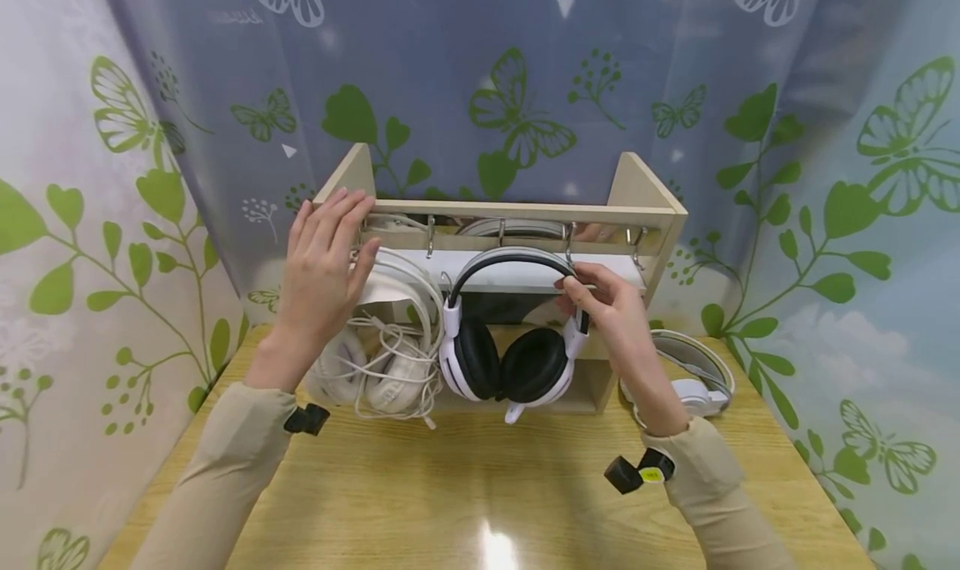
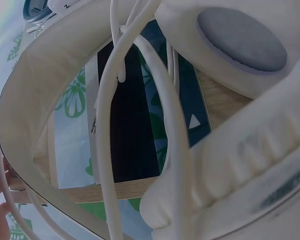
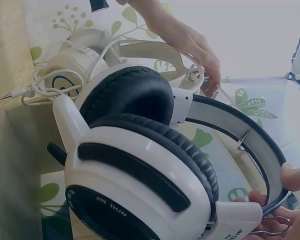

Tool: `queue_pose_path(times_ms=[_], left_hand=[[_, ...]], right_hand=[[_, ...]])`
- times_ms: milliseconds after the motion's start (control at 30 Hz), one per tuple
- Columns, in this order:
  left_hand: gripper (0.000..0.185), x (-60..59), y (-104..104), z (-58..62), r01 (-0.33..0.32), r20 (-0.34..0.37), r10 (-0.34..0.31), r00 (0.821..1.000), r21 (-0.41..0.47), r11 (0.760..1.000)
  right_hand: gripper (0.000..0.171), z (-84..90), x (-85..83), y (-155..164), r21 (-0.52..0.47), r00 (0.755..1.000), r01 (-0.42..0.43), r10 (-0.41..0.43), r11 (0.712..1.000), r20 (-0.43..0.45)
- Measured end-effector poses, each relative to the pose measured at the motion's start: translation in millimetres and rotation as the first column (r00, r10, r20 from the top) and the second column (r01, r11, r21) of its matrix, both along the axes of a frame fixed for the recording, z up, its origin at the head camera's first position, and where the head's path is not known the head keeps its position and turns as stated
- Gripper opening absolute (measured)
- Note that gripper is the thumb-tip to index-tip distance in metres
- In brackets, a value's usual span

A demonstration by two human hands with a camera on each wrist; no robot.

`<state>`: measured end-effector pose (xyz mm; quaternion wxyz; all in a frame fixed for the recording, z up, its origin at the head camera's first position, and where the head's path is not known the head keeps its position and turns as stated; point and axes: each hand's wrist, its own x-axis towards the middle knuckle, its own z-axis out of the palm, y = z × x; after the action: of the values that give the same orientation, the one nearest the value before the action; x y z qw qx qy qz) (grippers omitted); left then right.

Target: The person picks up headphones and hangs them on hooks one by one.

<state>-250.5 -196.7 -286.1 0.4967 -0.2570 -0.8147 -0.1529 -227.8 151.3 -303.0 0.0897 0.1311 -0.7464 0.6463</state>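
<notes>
A black-and-white headset [image 1: 498,362] hangs from a hook [image 1: 570,241] on a wooden rack [image 1: 525,213]. My right hand [image 1: 581,291] pinches the right end of its headband [image 3: 240,125]; its fingertips [image 3: 295,177] show at the band's edge in the right wrist view. Left of it hang white headphones [image 1: 375,370] with a tangled cable [image 2: 115,125]. My left hand [image 1: 341,220] lies with straight fingers on the rack's top rail, thumb by the white headband [image 2: 20,125]. The left wrist view is filled by a white ear cup [image 2: 240,40].
Grey-and-white headphones [image 1: 701,374] lie on the wooden table [image 1: 480,487] behind my right wrist. Further hooks [image 1: 431,241] line the rack's rail. Butterfly-print curtains [image 1: 112,220] close in the table on three sides.
</notes>
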Motion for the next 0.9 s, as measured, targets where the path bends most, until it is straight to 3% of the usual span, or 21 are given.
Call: queue_pose_path(times_ms=[433, 900], left_hand=[[0.053, 0.2, 0, 0.5, 0.004, -0.006, -0.004, 1.000, 0.006, 1.000], [0.053, 0.4, -1, 1.1, -0.003, 0.010, 0.003, 1.000, -0.001, 1.000]], right_hand=[[0.038, -4.7, -10.8, -3, -0.035, 1.000, -0.018, 0.019, 0.999, 0.019], [0.044, -10.7, -11.9, 6, -0.031, 0.999, -0.049, 0.049, 0.998, 0.013]])
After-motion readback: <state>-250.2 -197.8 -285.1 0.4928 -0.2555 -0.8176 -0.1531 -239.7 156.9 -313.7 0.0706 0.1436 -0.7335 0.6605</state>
